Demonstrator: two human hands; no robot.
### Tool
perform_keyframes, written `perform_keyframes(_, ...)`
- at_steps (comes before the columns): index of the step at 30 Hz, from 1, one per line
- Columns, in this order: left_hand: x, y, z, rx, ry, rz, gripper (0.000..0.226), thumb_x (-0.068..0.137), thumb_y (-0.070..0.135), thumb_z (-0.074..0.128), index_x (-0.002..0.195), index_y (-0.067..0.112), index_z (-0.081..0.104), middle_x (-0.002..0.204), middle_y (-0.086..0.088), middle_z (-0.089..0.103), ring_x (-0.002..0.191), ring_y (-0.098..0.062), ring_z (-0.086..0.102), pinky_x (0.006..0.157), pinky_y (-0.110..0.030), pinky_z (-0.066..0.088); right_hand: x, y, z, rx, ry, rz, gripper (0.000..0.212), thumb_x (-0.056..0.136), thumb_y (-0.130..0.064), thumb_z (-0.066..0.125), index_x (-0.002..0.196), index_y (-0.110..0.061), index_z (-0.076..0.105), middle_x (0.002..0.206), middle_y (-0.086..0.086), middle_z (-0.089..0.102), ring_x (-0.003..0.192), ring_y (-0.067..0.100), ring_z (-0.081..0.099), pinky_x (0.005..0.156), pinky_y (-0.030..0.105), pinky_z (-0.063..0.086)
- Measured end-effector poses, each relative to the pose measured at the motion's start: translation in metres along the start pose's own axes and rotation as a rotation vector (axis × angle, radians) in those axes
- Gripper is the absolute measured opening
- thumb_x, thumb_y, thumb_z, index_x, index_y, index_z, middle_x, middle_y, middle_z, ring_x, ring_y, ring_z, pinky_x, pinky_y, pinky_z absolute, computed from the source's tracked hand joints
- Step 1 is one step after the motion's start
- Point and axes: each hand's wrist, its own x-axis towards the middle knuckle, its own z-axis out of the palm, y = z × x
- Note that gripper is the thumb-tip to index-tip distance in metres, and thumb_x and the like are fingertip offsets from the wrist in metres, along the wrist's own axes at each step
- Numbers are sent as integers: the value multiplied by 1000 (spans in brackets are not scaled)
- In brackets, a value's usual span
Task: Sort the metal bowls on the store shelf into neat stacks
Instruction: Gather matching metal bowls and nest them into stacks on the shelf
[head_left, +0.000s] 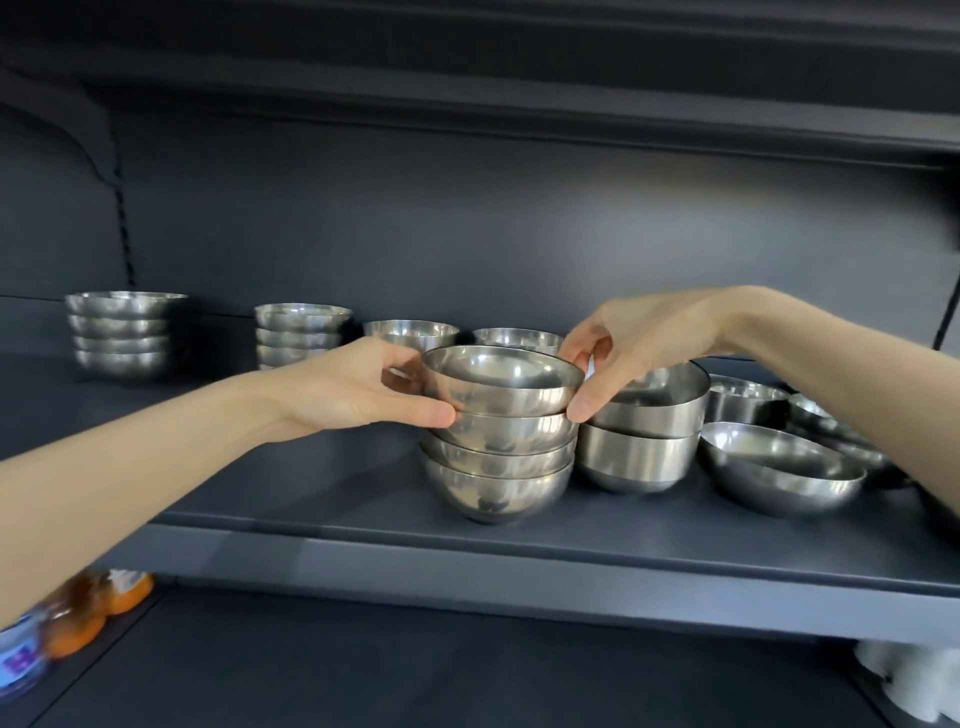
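The top bowl (501, 382), shiny round-bottomed steel, sits nested on a stack (496, 467) of three like it near the front middle of the dark shelf (363, 499), with the left hand (358, 387) and right hand (639, 338) each curled round one side of it, thumbs low on its wall. Touching the stack's right side stands a straighter-walled pair (639, 447), then a wide shallow bowl (779, 475) (more bowls crowd behind it). Two taller stacks (122, 332) (298, 332) stand at the back left.

top bowl (501, 382) | shiny steel, rim up, slightly tilted | on three-bowl stack (496, 467) | shelf (363, 499) front
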Motion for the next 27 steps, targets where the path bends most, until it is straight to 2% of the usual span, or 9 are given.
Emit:
perform_keyframes(2, -3, -1, 2, -25, 1, 3, 37, 65, 30, 73, 97, 11, 68, 92, 18, 74, 92, 4, 66, 82, -11, 45, -1, 1, -1, -7, -5, 13, 83, 50, -61, 80, 110, -7, 61, 86, -10, 55, 79, 9, 50, 68, 22, 35)
perform_keyframes(4, -6, -4, 4, -57, 6, 9, 25, 75, 19, 72, 98, 13, 66, 93, 16, 74, 92, 2, 66, 82, -12, 47, -1, 1, 0, 20, 2, 21, 76, 52, -53, 85, 118, -26, 60, 104, -19, 62, 100, 2, 58, 82, 17, 43)
perform_keyframes(7, -10, -10, 11, -143, -12, 11, 36, 75, 6, 75, 107, 15, 61, 99, 8, 75, 96, -4, 67, 81, -14, 50, 0, 5, 2, 51, 27, 8, 92, 46, -55, 85, 129, -35, 51, 120, -21, 58, 115, -2, 53, 91, 17, 41)
perform_keyframes(10, -13, -21, 23, -164, 12, 25, 60, 63, 11, 86, 116, 21, 58, 111, 2, 71, 105, -10, 65, 87, -16, 51, -2, 7, 3, 66, 46, 12, 99, 41, -59, 80, 132, -39, 46, 122, -24, 56, 116, -5, 51, 96, 18, 39)
perform_keyframes(12, -13, -28, 31, -165, 53, 34, 66, 55, 20, 86, 115, 23, 57, 107, 4, 70, 102, -9, 65, 91, -18, 50, -4, 6, 5, 80, 59, 2, 99, 43, -57, 82, 133, -40, 44, 123, -25, 56, 115, -7, 52, 97, 18, 39)
perform_keyframes(16, -11, -34, 41, -205, 62, 29, 63, 57, 22, 84, 113, 23, 55, 98, 10, 73, 99, -9, 67, 86, -18, 52, -7, 1, 12, 125, 39, -18, 83, 50, -49, 82, 125, -41, 46, 115, -27, 61, 107, -10, 56, 94, 16, 40)
perform_keyframes(19, -8, -35, 46, -221, 90, 22, 71, 51, 27, 85, 114, 23, 52, 96, 8, 75, 101, -11, 66, 91, -23, 52, -8, -2, 16, 146, 45, -13, 77, 53, -49, 81, 123, -41, 50, 114, -27, 62, 109, -9, 55, 95, 17, 39)
perform_keyframes(23, -5, -41, 48, -245, 159, 13, 71, 51, 22, 88, 114, 21, 55, 102, 2, 74, 100, -12, 68, 89, -23, 52, -7, -6, 21, 147, 86, -6, 77, 50, -52, 81, 120, -41, 52, 113, -25, 61, 110, -6, 56, 95, 20, 41)
perform_keyframes(27, -4, -46, 43, -234, 168, 21, 65, 57, 15, 90, 113, 20, 58, 100, 6, 74, 98, -8, 68, 84, -18, 51, -1, -11, 22, 138, 107, 2, 81, 49, -54, 81, 122, -38, 52, 114, -23, 61, 108, -5, 56, 98, 22, 42)
